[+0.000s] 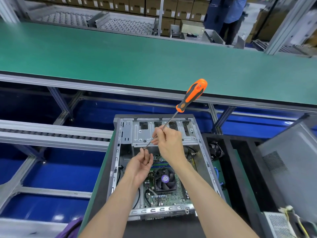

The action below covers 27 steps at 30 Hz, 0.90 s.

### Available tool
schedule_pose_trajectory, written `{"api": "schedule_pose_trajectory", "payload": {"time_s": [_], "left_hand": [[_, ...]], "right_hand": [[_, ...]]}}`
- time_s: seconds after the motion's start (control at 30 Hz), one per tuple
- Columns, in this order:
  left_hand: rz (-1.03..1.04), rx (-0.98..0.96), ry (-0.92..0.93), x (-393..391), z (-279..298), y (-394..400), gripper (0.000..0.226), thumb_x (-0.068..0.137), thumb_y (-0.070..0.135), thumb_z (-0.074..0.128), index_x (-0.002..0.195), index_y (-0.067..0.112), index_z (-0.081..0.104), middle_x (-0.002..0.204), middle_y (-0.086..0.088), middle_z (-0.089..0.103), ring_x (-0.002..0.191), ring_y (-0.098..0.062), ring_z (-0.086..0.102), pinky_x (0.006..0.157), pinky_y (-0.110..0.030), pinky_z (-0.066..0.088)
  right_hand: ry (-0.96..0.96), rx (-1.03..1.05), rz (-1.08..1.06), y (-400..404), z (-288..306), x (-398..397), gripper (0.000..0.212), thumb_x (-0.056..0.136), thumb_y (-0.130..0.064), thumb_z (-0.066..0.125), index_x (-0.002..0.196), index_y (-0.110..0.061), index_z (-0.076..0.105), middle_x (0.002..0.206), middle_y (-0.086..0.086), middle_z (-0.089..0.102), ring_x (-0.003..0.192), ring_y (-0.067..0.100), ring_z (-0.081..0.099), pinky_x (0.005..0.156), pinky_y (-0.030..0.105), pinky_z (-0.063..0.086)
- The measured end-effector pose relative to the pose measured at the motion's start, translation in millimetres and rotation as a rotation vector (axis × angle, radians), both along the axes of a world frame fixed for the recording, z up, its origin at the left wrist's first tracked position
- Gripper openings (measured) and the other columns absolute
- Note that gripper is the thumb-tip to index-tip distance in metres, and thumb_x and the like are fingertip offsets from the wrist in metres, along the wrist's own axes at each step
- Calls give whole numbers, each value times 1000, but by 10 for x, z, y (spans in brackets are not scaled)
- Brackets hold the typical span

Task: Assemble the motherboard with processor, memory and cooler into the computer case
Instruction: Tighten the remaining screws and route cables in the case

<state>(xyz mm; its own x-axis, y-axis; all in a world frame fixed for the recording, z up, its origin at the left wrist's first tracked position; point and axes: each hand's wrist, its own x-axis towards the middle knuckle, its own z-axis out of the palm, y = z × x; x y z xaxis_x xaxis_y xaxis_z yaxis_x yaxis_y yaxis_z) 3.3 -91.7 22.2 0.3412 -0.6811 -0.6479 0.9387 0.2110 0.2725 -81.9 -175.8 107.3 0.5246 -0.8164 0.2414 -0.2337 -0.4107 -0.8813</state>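
Pinching the shaft of our screwdriver (191,95), our right hand (169,144) holds it over the open computer case (205,162), orange handle tilted up-right. Our left hand (139,166) pinches its tip, which points down-left, above the motherboard (169,196).

- Screwdriver (191,96): orange handle with black grip panels, at one o'clock from the case.
- Computer case (206,162): grey metal frame.
- Motherboard (169,196): green.
- Cooler (165,179): black fan, hub sticker seemingly purple.
- Conveyor belt (120,62): plain green, twelve o'clock.
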Motion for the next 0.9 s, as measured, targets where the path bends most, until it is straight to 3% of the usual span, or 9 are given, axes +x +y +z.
{"api": "schedule_pose_trajectory", "payload": {"time_s": [0.17, 0.37, 0.5, 0.63, 0.77, 0.9], "left_hand": [[-25, -17, -27, 9, 0, 16, 14, 98, 17, 59, 101, 4, 64, 78, -4, 70, 69, -8, 68, 76, -30, 56], [-24, 98, -17, 25, -58, 56, 36, 106, 25, 41, 111, -3, 63, 111, -19, 68, 101, -25, 65, 78, -34, 53], [11, 300, -183, 41, -81, 39, 20, 102, 9, 46, 107, 2, 64, 99, -16, 69, 91, -23, 67, 70, -29, 52], [14, 335, -224, 40, -73, 57, 13, 98, 7, 52, 103, 4, 63, 85, -13, 74, 79, -21, 72, 59, -25, 55], [36, 362, -287, 36, -75, 57, 9, 91, 3, 58, 98, 1, 64, 72, -14, 75, 61, -18, 73, 48, -23, 55], [-92, 400, -698, -10, -63, 42, 23, 77, -3, 63, 94, 7, 75, 73, -17, 74, 61, -24, 71, 54, -30, 56]], "right_hand": [[14, 3, 11, 32, -35, 12, 31, 101, -12, 46, 77, -6, 66, 63, 0, 68, 60, 9, 70, 64, 40, 61], [27, 28, -12, 5, -31, -22, 33, 102, -12, 46, 79, -5, 67, 66, 1, 69, 61, 9, 70, 67, 41, 61], [75, 5, 4, 29, -57, -37, 32, 102, -11, 46, 78, -4, 67, 66, 1, 69, 61, 8, 69, 68, 38, 59], [132, 12, 33, 97, -140, -29, 31, 101, -15, 48, 78, -8, 67, 65, 1, 69, 63, 12, 68, 70, 38, 57], [167, 20, 55, 152, -230, -22, 32, 102, -20, 48, 78, -10, 66, 65, 0, 69, 63, 6, 68, 69, 37, 57], [187, 7, 61, 164, -263, -6, 29, 101, -20, 48, 78, -13, 65, 65, 0, 69, 63, 8, 68, 69, 37, 56]]}}
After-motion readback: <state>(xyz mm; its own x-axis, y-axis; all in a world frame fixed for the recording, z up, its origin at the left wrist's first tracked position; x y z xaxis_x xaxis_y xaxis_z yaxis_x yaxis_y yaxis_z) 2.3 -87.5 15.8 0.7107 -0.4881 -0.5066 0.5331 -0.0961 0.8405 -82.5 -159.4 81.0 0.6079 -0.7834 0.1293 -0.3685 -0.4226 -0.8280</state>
